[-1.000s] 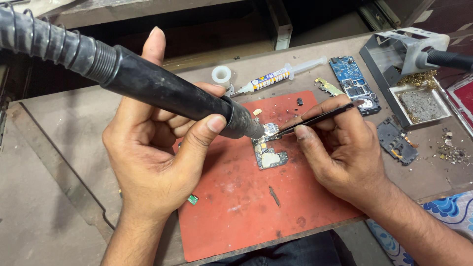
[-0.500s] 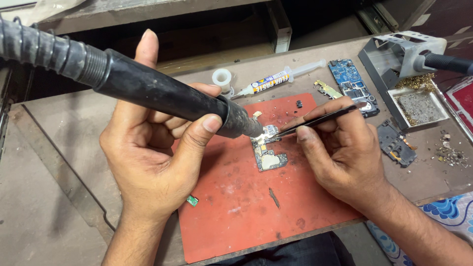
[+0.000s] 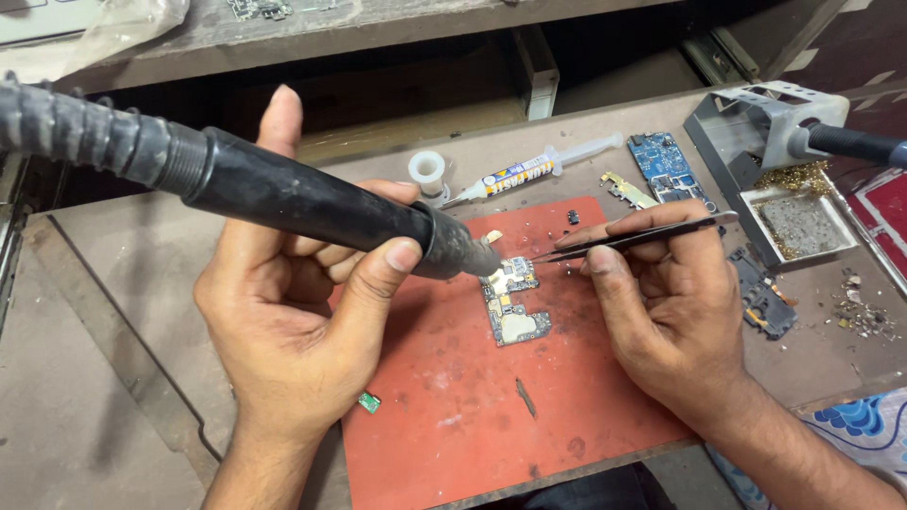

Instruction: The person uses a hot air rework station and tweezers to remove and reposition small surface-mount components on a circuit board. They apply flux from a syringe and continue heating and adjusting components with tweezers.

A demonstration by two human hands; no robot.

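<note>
Small circuit board [image 3: 511,302] lies flat near the upper middle of the red work mat [image 3: 453,397], gold shield patches showing, one end right under the tool tip. Left hand [image 3: 293,321] wrapped round the black hot-air handpiece [image 3: 312,203], thumb pressed on the barrel close to the nozzle, fingers closed beneath it; nozzle angled down at the board's top edge, just above or touching, cannot tell which. Right hand [image 3: 661,302] pinches slim black tweezers [image 3: 628,238] between thumb and forefinger, tips squeezed close and resting at the same top corner of the board; whether a part sits between the tips is too small to tell. Judgement: rework is mid-course, heat and tweezers both on the spot, nothing visibly lifted clear of the board, board not yet moved off the mat. A tiny green chip [image 3: 368,402] lies loose at the mat's left edge. Beyond the mat: a flux syringe [image 3: 529,172], a white tape roll [image 3: 427,170], a blue circuit board [image 3: 669,162], and a metal iron stand [image 3: 765,142] with brass wool at the far right of the wooden bench [image 3: 113,378].
</note>
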